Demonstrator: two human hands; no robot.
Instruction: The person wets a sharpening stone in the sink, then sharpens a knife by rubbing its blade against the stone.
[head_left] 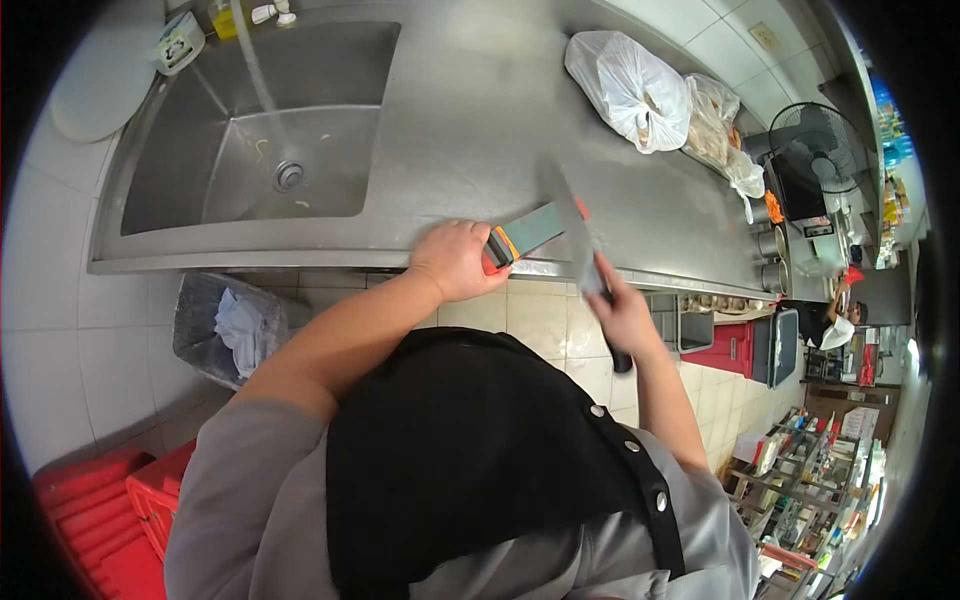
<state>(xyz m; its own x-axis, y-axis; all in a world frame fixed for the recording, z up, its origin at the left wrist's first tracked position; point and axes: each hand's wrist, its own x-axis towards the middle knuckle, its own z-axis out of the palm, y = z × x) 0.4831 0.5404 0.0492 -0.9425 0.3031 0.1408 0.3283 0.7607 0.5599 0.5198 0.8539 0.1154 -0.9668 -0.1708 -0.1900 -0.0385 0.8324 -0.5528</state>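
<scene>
My left hand [460,260] is closed on the near end of a sharpening stone [533,230], a grey-green block in a holder with orange and red parts, at the front edge of the steel counter [460,120]. In my right hand [625,318] is the black handle of a large knife [582,240]. The blade points away from me and lies across or just over the far end of the stone; motion blurs it, so contact cannot be made out.
A steel sink [250,180] is at the left. White plastic bags [630,90] lie at the back right, near a black fan [815,150]. Below the counter stand a bin [225,325] and a red container [718,347]. Another person [830,325] is far right.
</scene>
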